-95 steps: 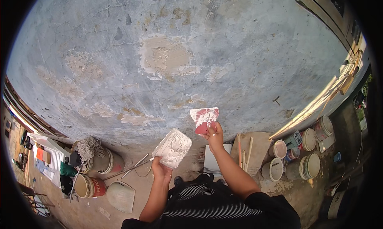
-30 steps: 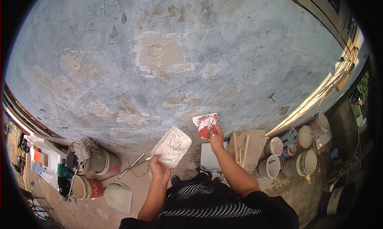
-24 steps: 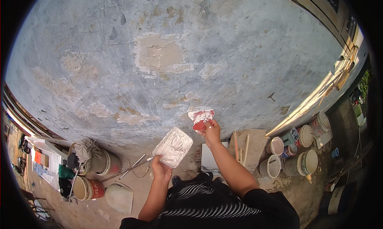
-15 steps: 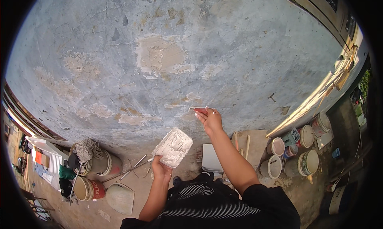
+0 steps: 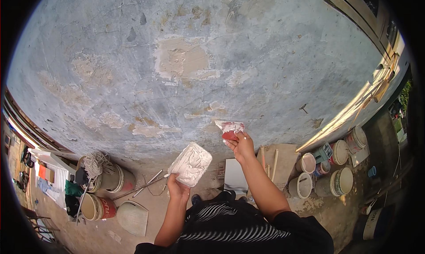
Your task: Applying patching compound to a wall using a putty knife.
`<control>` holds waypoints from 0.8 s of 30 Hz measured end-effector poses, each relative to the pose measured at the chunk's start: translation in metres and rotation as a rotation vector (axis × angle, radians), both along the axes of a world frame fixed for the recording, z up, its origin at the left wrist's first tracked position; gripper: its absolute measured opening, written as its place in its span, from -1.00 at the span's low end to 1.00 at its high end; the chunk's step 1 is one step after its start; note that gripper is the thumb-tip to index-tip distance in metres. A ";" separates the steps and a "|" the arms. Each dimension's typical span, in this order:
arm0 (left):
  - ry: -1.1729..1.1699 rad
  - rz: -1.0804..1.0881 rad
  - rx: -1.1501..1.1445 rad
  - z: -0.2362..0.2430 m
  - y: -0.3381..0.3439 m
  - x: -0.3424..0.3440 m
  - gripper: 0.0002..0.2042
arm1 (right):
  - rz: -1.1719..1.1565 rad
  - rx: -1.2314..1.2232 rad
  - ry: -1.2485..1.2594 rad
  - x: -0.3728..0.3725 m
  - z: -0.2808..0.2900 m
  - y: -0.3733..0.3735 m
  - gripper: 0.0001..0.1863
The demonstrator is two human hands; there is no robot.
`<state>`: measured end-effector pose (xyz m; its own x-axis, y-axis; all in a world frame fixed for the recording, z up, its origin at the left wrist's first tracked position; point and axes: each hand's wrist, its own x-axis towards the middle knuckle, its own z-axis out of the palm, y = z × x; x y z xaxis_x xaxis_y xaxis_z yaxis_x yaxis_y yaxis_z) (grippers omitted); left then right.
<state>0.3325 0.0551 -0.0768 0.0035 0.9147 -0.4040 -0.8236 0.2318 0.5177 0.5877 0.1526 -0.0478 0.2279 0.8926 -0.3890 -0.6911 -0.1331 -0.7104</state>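
Grips a tray (image 5: 193, 143) of soft white paste (image 5: 190, 165) by its lower-left edge in the left hand (image 5: 178, 188) and, close to the blue wall (image 5: 274, 68), pinches in the right hand (image 5: 244, 148) a smeared red scraper (image 5: 229, 134), probably light but slippery where coated, best held by the bare end.

Scraper (image 5: 230, 130) — partly behind right hand (image 5: 244, 147)
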 end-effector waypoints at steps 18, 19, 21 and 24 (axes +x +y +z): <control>0.018 -0.017 0.006 0.006 0.002 0.001 -0.35 | 0.061 0.129 0.026 0.002 0.026 -0.004 -0.83; 0.012 -0.008 -0.001 0.005 0.002 0.001 -0.35 | 0.062 0.129 0.025 0.003 0.023 -0.009 -0.83; 0.010 -0.019 0.008 0.003 0.003 0.000 -0.35 | 0.090 0.183 -0.048 0.004 0.015 -0.014 -0.83; 0.015 -0.033 0.013 0.004 0.003 0.001 -0.35 | 0.090 0.247 -0.124 -0.004 -0.003 -0.004 -0.84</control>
